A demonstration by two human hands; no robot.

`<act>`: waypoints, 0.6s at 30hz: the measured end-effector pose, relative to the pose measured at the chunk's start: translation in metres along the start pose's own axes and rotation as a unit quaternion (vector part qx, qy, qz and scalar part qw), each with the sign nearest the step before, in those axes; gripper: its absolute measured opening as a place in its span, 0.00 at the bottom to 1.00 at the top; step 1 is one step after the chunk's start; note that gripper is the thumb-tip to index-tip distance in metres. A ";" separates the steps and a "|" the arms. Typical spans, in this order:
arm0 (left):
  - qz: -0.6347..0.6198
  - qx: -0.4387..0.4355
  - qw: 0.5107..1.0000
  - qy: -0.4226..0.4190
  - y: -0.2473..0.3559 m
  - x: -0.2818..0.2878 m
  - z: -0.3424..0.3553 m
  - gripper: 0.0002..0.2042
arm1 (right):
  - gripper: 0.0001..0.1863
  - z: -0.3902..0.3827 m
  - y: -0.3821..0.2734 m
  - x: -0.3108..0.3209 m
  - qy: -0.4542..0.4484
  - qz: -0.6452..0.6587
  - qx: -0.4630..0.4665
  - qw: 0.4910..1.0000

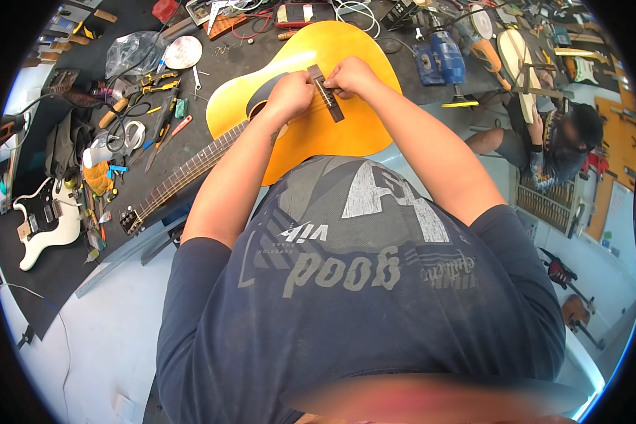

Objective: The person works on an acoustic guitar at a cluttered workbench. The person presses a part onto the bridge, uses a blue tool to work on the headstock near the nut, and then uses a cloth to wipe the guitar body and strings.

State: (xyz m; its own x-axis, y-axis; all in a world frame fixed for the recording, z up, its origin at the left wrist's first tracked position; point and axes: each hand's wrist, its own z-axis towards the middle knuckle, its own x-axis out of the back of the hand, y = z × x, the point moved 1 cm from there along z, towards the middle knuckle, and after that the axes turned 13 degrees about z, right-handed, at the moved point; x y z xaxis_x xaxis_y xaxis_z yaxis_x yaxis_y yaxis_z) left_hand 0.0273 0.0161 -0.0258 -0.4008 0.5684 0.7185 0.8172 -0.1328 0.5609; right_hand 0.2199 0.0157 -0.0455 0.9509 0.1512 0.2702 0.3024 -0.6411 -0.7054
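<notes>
- Yellow guitar (350, 134) lies on table (185, 154)
- Left hand (295, 95) at dark bridge (335, 111), can't tell grip
- Right hand (351, 76) at bridge too, can't tell grip

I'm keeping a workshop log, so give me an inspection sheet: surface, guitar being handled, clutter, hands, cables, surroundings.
Surface: dark workbench, crowded along its left and far side.
Job's things: acoustic guitar, face up, neck toward lower left; dark bridge at the hands.
Clutter: clear plastic bag and white electric guitar body, both left of the acoustic guitar.
Hands: left hand and right hand both at the bridge; anything pinched is too small to tell.
Cables: thin white cable at lower left.
Surroundings: another person at right.
</notes>
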 end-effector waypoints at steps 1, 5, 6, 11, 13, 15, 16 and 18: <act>0.000 0.012 1.000 -0.015 0.003 0.003 -0.001 0.13 | 0.09 0.004 -0.001 0.001 0.008 -0.020 -0.017 1.000; 0.009 0.026 0.999 -0.032 -0.003 0.006 -0.002 0.13 | 0.09 0.008 -0.004 0.009 -0.057 0.055 -0.049 0.996; 0.008 0.029 0.999 -0.029 -0.009 0.003 -0.001 0.13 | 0.09 0.006 -0.007 0.010 -0.061 0.052 -0.048 0.996; 0.007 -0.015 0.999 0.028 -0.016 0.000 -0.005 0.12 | 0.09 0.010 -0.020 0.005 -0.036 -0.076 -0.068 0.994; -0.012 0.004 1.000 0.004 -0.013 0.010 -0.011 0.11 | 0.10 0.006 -0.032 -0.003 -0.032 -0.117 -0.073 0.990; -0.030 0.019 0.999 -0.014 -0.011 0.017 -0.021 0.11 | 0.11 0.002 -0.040 -0.010 -0.023 -0.160 -0.073 0.984; -0.023 0.023 0.999 -0.016 -0.010 0.019 -0.022 0.09 | 0.11 0.007 -0.038 -0.010 -0.029 -0.184 -0.070 0.980; 0.023 0.013 1.000 -0.014 -0.011 0.022 -0.023 0.09 | 0.10 0.018 -0.031 -0.008 -0.052 -0.206 -0.086 0.973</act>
State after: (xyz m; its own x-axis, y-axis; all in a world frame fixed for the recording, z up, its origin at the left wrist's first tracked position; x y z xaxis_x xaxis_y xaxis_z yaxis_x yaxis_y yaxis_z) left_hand -0.0002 0.0110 -0.0072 -0.3507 0.5843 0.7318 0.8453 -0.1389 0.5159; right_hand 0.2045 0.0476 -0.0372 0.7557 0.4918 0.4324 0.6522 -0.6247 -0.4293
